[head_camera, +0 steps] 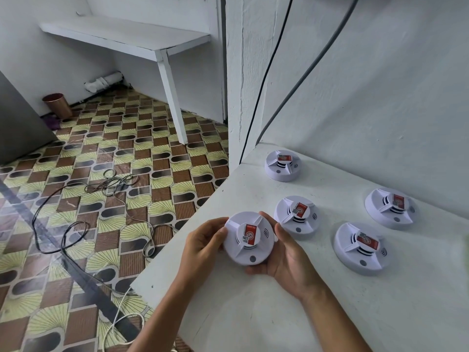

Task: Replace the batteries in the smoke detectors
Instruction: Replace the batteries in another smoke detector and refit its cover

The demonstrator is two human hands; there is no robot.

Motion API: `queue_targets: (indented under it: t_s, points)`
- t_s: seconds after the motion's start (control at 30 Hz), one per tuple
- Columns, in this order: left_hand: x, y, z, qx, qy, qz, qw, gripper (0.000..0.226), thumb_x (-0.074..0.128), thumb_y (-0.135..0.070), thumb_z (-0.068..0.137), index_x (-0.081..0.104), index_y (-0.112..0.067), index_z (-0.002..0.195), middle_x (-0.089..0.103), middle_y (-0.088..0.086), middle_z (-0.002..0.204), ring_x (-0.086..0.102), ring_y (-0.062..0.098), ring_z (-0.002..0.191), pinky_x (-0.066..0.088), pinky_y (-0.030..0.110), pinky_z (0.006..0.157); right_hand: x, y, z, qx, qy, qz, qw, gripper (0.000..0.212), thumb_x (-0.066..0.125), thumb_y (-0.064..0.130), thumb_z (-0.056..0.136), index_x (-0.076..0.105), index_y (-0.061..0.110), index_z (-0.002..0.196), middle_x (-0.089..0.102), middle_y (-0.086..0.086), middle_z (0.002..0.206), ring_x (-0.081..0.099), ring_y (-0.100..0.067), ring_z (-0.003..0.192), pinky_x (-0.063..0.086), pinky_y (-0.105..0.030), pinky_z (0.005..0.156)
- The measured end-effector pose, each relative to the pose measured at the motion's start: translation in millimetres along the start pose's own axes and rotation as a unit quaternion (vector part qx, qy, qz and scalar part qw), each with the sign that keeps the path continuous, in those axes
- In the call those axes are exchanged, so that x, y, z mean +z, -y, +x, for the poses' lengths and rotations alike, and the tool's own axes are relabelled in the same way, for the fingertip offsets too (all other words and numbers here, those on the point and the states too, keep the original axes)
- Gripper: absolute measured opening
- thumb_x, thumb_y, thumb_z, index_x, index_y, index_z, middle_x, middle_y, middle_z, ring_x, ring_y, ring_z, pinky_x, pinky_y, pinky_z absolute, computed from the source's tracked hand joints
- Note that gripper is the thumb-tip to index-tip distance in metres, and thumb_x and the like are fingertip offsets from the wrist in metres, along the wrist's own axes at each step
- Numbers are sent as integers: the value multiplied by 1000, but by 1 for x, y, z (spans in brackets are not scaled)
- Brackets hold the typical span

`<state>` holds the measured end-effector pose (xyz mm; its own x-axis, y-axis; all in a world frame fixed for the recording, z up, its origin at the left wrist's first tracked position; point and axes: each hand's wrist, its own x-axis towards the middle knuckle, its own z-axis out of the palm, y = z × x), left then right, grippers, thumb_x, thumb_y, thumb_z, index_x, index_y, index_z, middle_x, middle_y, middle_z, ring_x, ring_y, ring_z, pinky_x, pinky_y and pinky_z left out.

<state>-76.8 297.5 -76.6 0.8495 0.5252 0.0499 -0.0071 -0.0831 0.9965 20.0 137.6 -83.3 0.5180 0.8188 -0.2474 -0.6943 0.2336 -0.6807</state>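
A round white smoke detector (247, 252) with a red sticker on its centre is held above the near left part of the white counter (253, 313). My left hand (203, 246) grips its left rim with curled fingers. My right hand (286, 260) cups it from below and the right, thumb on the rim. Several more white detectors rest on the counter, face up: one just behind (295, 218), one near right (359, 248), one far right (389, 208), one at the back (282, 165). No batteries are visible.
A white wall (380, 97) with two dark cables (266, 72) rises behind the counter. Left of the counter edge the patterned floor (114, 186) lies below, with loose wires (76, 224), a copper bin (57, 104) and a white bench (127, 34).
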Motion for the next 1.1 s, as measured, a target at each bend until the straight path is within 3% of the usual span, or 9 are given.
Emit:
queue_targets:
  t_s: [0.43, 0.63, 1.1]
  points:
    - [1, -1, 0, -4, -1, 4, 1000, 30, 55, -25, 87, 69, -12, 110, 74, -2, 101, 68, 19, 94, 56, 40, 78, 2, 1, -1, 0, -7, -2, 1000, 93, 85, 54, 58, 46, 26, 138, 59, -15, 132, 63, -34, 106, 57, -46, 65]
    - [0, -2, -1, -2, -1, 7, 1000, 30, 55, -25, 87, 69, -13, 110, 74, -4, 101, 69, 16, 94, 56, 35, 77, 3, 1, -1, -3, -9, -4, 1000, 94, 85, 54, 58, 46, 26, 138, 60, -15, 131, 64, -34, 105, 57, -45, 63]
    - [-1, -1, -2, 7, 3, 19, 1000, 29, 54, -25, 88, 69, -14, 110, 74, -2, 103, 69, 18, 95, 57, 36, 78, 0, 0, -1, -3, 0, -17, 1000, 88, 77, 54, 70, 40, 22, 143, 51, -20, 138, 59, -38, 108, 56, -44, 65]
